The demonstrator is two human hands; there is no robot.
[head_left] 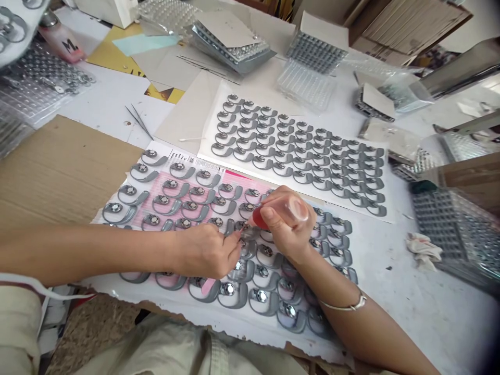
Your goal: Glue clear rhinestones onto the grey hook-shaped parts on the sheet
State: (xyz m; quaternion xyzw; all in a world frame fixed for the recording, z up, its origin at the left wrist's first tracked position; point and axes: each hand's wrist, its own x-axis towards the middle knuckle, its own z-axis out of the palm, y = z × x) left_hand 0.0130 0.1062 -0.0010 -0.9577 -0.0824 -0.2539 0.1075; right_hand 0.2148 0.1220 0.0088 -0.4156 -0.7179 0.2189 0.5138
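Bottle of translucent pinkish-red plastic (pixel 294 207) sits in the right hand (pixel 291 229), tilted, narrow tip angled down to the left fingertips. Right fingers are wrapped round its body, thumb laid along the near side; base end pokes out past them. Reads as light, soft-walled, squeezable, probably slick if wet: I'd grip mid-body, gently, clear of the tip. Left hand (pixel 209 252) has thumb and index pinched together right at that tip; can't tell if a small part is between them. Under both sets of fingers: grey hook-shaped pieces with round silver tops (pixel 242 298), in rows on a pink-and-white printed paper sheet (pixel 156 179). Look light and stiff, likely easy to nudge; take them by the grey hook, off the silver. Beyond the fingers: white sheet (pixel 207 151) with more rows. Beyond and left: thin dark tweezers (pixel 139 122). Well right: crumpled white tissue (pixel 424 250)
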